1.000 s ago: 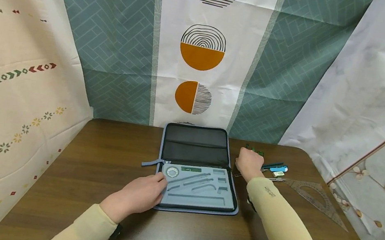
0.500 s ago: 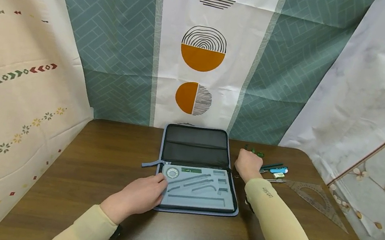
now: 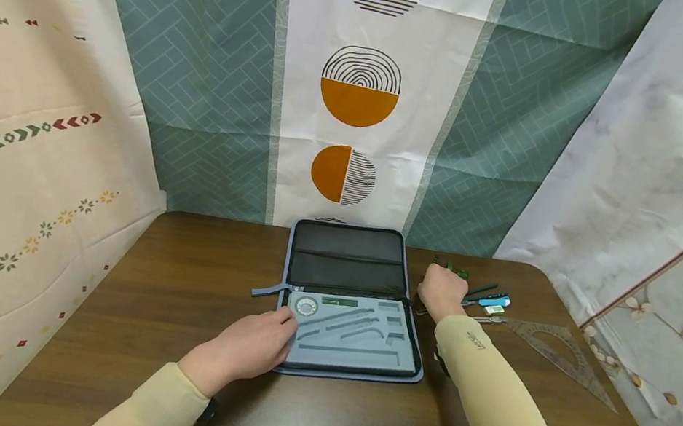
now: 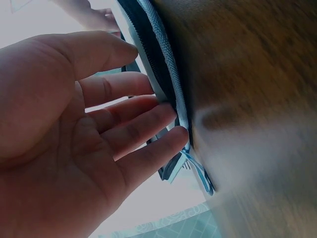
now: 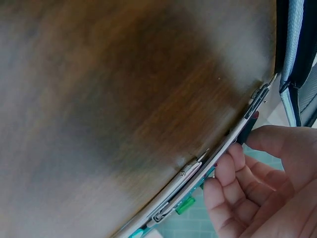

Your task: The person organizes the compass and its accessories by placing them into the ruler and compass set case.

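An unzipped case [image 3: 345, 254] lies spread out, its blue-grey tray [image 3: 353, 356] showing moulded slots, a ring-shaped recess and a green strip. My left hand [image 3: 252, 340] rests at the tray's left side; in the left wrist view its fairly straight fingers [image 4: 148, 129] touch the zipped edge [image 4: 166, 54]. Right of the case is my right hand [image 3: 441, 292]. In the right wrist view its thumb and forefinger pinch a dark pencil-like stick [image 5: 246, 130] with a reddish tip. A metal compass [image 5: 210, 161] lies beside those fingers.
Past my right hand lie a dark pencil [image 3: 482, 290], a blue tool [image 3: 494, 301], a small green-and-white eraser [image 3: 494, 310] and small green pieces [image 3: 458, 272]. A clear set square [image 3: 565, 358] lies farther right. Patterned cloth [image 3: 348, 170] hangs behind the wooden table [image 3: 208, 259].
The dark pencil beside my right hand has tilted slightly, its far end rising up in the view. My left hand and the case stay in place.
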{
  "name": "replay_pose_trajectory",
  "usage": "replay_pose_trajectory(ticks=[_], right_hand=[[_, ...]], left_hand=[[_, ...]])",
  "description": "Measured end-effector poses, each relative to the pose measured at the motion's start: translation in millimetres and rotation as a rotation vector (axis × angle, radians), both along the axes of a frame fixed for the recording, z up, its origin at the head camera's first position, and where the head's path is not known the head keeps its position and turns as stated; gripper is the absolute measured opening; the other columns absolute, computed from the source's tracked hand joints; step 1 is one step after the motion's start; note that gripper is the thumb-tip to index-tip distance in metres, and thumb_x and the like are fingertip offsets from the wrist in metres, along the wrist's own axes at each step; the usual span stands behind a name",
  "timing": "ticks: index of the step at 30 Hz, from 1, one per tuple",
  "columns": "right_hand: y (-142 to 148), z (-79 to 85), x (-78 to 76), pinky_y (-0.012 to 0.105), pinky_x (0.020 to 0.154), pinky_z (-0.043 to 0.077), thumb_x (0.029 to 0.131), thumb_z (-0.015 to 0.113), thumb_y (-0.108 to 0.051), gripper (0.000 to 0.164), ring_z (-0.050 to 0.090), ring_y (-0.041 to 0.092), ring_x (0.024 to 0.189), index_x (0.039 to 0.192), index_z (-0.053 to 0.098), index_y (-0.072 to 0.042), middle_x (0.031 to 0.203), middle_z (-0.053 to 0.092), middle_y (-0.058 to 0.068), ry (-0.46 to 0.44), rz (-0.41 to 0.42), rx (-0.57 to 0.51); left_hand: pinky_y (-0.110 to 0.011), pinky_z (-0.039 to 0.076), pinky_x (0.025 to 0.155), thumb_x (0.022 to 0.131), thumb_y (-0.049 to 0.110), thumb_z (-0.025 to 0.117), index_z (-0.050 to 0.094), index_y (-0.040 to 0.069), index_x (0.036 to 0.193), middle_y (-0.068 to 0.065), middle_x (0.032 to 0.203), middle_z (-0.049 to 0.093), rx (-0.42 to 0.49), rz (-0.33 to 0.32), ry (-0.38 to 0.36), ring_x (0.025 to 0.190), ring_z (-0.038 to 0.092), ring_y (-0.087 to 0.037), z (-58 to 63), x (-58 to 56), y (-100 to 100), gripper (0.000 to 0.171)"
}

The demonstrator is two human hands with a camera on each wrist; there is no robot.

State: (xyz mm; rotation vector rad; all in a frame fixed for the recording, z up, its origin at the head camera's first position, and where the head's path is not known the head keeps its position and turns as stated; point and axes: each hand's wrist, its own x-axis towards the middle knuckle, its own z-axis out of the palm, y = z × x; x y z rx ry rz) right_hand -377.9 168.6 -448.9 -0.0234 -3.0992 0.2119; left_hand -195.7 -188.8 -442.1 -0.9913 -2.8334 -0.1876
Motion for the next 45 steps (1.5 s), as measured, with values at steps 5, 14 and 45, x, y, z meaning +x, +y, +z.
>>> replay_pose_trajectory(ticks=[5, 14, 45], right_hand=[[0, 3.4, 0.4, 0.061, 0.079, 0.058, 0.102, 0.066, -0.014, 0.03, 0.069, 0.037, 0.078, 0.072, 0.065, -0.01, 0.079, 0.07, 0.014, -0.01, -0.005, -0.002], [-2, 4.4, 3.6, 0.06, 0.079, 0.059, 0.101, 0.065, -0.011, 0.013, 0.07, 0.037, 0.08, 0.098, 0.071, 0.001, 0.082, 0.07, 0.017, -0.044, -0.024, -0.03], [17, 13.6, 43.6, 0.055, 0.081, 0.059, 0.104, 0.071, -0.02, 0.024, 0.071, 0.029, 0.089, 0.12, 0.077, -0.005, 0.11, 0.078, 0.009, 0.056, 0.121, -0.163]], left_hand=[[-0.038, 0.064, 0.082, 0.1, 0.011, 0.08, 0.072, -0.004, 0.121, -0.015, 0.116, 0.067, -0.002, 0.009, 0.004, 0.097, 0.071, -0.025, 0.4, 0.2, -1, 0.027], [-0.038, 0.063, 0.081, 0.1, 0.011, 0.08, 0.072, -0.005, 0.121, -0.015, 0.115, 0.067, -0.004, -0.005, 0.028, 0.096, 0.071, -0.026, -2.0, 1.0, -2, 0.027], [-0.035, 0.06, 0.072, 0.097, 0.004, 0.077, 0.071, -0.002, 0.112, -0.012, 0.106, 0.064, 0.026, -0.033, 0.083, 0.088, 0.067, -0.023, -2.5, 2.3, -1, 0.017]])
